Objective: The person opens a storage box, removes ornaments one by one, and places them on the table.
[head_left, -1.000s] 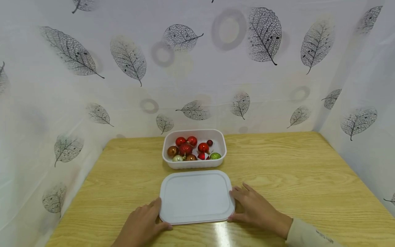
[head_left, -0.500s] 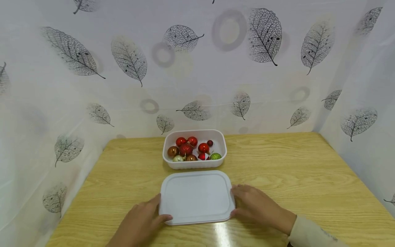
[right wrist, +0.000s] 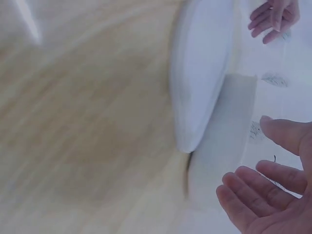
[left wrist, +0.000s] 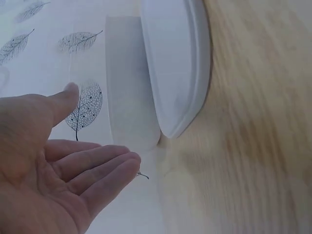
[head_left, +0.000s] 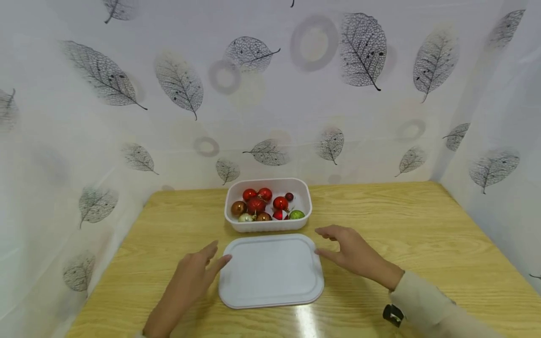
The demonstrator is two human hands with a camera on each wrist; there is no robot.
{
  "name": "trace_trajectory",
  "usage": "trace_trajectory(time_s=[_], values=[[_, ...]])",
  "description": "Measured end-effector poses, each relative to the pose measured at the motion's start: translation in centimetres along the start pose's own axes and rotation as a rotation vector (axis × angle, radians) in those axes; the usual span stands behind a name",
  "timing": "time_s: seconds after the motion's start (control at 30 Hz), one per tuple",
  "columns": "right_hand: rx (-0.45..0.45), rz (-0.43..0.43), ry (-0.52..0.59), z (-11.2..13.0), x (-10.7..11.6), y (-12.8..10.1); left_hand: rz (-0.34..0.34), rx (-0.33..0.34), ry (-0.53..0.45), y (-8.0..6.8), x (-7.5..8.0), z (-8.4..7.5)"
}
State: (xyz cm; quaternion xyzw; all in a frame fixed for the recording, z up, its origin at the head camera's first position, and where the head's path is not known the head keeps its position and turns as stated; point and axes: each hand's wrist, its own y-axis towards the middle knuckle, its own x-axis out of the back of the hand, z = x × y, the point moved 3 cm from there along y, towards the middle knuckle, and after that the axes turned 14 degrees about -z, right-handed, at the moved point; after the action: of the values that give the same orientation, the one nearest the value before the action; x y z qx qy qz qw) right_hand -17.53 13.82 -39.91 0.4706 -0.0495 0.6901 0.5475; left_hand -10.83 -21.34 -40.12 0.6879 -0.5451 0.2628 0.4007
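Seemingly between moves, a person's left hand (head_left: pixel 197 272) and right hand (head_left: pixel 351 253) hover on either side of a flat white rectangular plastic lid (head_left: pixel 271 271), fingers straight and relaxed, gripping nothing and not touching it. That lid lies flat on the pale wood-grain table (head_left: pixel 422 244), near its front edge, just in front of an open white plastic tub (head_left: pixel 306 206) holding small shiny baubles (head_left: pixel 264 206) in red, brown, green and silver. Judging by the spread palms, the lid stands released; any next lift would call for both hands to close on its short edges. White sheeting printed with grey skeleton leaves (head_left: pixel 363 49) walls off the table's back and sides. A cream sleeve (head_left: pixel 422 300) covers the right forearm.
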Motion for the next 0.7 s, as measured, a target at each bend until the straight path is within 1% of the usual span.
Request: trace_trajectory(time_s=[0.1,0.17,0.3,0.53,0.7], values=[[-0.029,-0.013,0.053,-0.2,0.0,1.0,-0.036,-0.002,-0.056,1.1,-0.3,0.1],[-0.043,-0.013,0.092,-0.2,-0.1,1.8,-0.051,0.011,-0.090,1.8,-0.5,0.2],[-0.053,-0.018,0.145,-0.2,-0.2,3.3,-0.068,0.027,-0.110,3.2,-0.6,0.3],[-0.089,0.000,0.185,-0.2,-0.6,5.8,-0.074,0.086,-0.120,5.5,-0.8,0.8],[-0.129,0.022,0.198,-0.3,-1.1,7.6,-0.049,0.125,-0.139,6.7,-1.2,1.2]])
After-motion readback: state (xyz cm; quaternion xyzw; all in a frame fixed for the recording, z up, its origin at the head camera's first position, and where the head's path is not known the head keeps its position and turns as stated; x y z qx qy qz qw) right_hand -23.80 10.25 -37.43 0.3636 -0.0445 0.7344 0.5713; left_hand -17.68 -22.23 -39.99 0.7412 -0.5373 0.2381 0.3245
